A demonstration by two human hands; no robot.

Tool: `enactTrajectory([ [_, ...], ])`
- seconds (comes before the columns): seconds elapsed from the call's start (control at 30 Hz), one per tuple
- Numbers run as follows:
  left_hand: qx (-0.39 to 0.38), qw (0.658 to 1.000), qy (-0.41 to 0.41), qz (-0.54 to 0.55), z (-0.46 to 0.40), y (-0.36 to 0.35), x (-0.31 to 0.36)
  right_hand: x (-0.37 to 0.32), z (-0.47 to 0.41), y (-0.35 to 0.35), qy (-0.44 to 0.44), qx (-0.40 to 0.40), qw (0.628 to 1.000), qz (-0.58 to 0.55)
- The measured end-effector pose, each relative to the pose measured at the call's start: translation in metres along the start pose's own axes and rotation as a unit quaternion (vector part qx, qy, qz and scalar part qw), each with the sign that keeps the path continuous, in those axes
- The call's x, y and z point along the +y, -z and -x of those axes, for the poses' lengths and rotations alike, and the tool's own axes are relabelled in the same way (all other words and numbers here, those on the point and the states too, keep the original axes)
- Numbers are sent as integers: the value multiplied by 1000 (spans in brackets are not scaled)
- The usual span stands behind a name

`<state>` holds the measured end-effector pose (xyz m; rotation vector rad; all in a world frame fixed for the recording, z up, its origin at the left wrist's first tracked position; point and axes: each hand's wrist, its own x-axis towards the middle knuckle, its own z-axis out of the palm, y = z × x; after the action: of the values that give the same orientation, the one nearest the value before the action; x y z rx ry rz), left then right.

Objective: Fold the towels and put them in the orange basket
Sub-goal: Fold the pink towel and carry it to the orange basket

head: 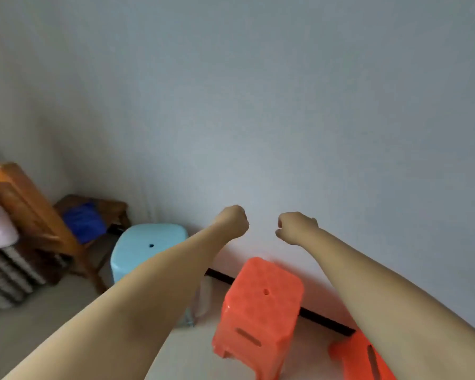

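Note:
Both my arms stretch forward toward a bare grey wall. My left hand (235,220) is curled into a fist and holds nothing. My right hand (292,226) is also curled into a fist, a short gap to the right of the left one, and holds nothing. No towel and no orange basket show in this view.
A light blue plastic stool (146,248) stands under my left forearm. An orange plastic stool (261,300) stands between my arms, another orange stool (359,357) at the lower right. A wooden chair (93,215) with a blue cloth (84,222) and wooden furniture (25,204) are at the left.

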<state>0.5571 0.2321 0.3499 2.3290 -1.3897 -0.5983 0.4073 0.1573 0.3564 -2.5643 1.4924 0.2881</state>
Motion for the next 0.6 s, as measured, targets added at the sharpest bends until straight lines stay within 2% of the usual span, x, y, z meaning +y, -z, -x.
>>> enactTrajectory([
  [0.13, 65, 990, 126, 11, 16, 52, -96, -107, -31, 2, 151, -14, 988, 43],
  [0.27, 131, 968, 213, 32, 59, 82, -173, -207, -34, -7, 251, -27, 965, 76],
  [0.47, 174, 937, 301, 18, 115, 128, -275, -339, -20, -29, 337, -30, 938, 78],
  [0.6, 211, 928, 305, 23, 135, 172, -341, -424, -16, -35, 365, -28, 928, 74],
])
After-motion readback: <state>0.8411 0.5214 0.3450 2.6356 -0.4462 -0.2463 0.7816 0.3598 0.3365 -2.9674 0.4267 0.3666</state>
